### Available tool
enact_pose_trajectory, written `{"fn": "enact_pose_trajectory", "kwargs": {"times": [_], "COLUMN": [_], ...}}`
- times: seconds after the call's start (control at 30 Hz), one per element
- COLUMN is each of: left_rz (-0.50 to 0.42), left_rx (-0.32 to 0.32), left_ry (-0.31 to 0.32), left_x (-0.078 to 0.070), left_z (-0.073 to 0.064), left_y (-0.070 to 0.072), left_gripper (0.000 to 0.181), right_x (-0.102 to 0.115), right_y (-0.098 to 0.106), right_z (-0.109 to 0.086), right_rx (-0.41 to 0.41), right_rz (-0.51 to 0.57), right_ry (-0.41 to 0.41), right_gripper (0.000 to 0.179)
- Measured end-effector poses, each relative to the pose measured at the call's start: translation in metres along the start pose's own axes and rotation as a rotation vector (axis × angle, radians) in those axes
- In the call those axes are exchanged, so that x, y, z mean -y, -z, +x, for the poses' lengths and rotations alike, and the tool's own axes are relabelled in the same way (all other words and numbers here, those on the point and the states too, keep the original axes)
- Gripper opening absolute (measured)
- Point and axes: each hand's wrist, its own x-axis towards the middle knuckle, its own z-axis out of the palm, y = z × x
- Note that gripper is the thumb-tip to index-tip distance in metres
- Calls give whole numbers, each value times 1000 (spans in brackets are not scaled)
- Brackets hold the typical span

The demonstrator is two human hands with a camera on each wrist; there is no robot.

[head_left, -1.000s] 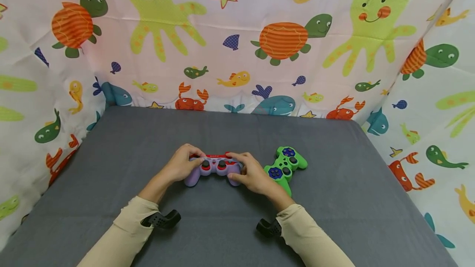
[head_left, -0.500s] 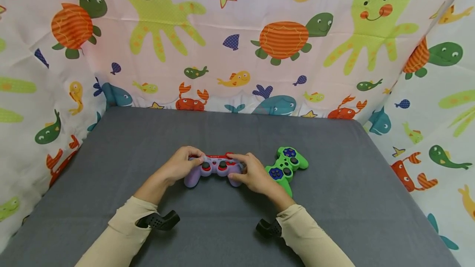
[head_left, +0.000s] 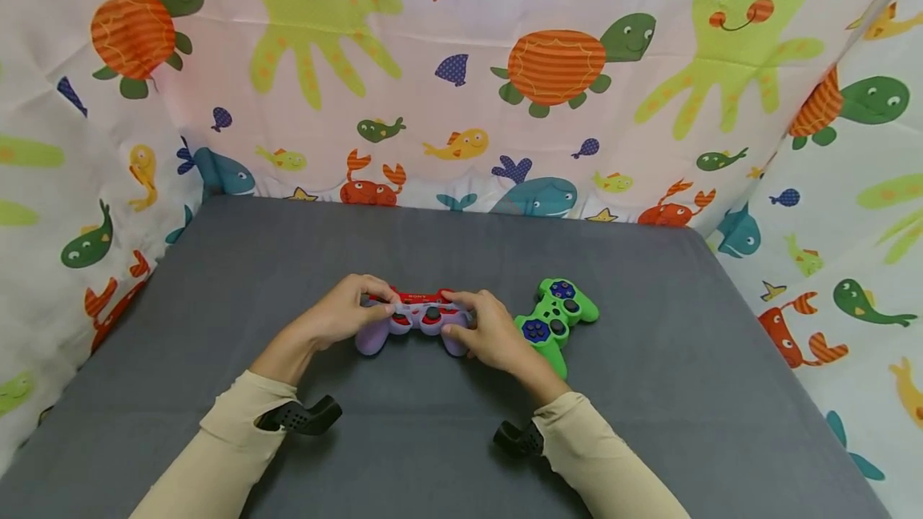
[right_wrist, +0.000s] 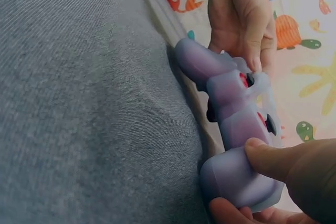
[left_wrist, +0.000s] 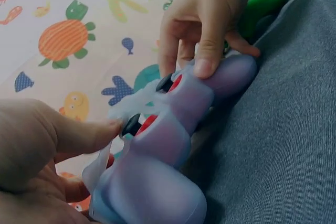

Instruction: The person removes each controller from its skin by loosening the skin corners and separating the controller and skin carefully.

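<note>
I see left hand [head_left: 339, 319] pinching purple sleeve [head_left: 372, 338], right hand [head_left: 492, 333] gripping red controller [head_left: 417, 297] inside; green controller [head_left: 551, 313] just right, worktop [head_left: 425, 439] back edge well off.

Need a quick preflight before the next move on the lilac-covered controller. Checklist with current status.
1. Left hand pinching the lilac cover: ok, thumb at its loose edge.
2. Right hand holding the opposite end: ok, thumb on the handle.
3. Thumbsticks poking out: ok, both visible in the right wrist view.
4. Red top edge covered: not ok, it shows bare in the head view.
5. Right arm clear of the green controller: cannot tell, they meet in the head view.
6. Cover seated underneath: cannot tell, underside hidden.
</note>
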Motion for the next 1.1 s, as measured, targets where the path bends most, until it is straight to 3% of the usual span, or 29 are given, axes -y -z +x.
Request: {"fn": "enact_pose_trajectory", "kwargs": {"times": [0.33, 0.63, 0.8, 1.1], "left_rz": [-63, 10, 47, 54], "left_rx": [49, 102, 71, -34], "left_ry": [32, -47, -53, 6], "left_x": [9, 4, 4, 11], "left_z": [-2, -2, -2, -2], "left_y": [10, 7, 7, 4], "left_gripper": [24, 14, 14, 7], "right_x": [6, 2, 3, -2], "right_y": [1, 2, 3, -1], "right_z": [0, 0, -1, 2], "right_rx": [16, -10, -11, -23], "right_rz": [51, 70, 68, 11], "right_ry": [-27, -54, -50, -7], "right_gripper": [50, 49, 49, 48]}}
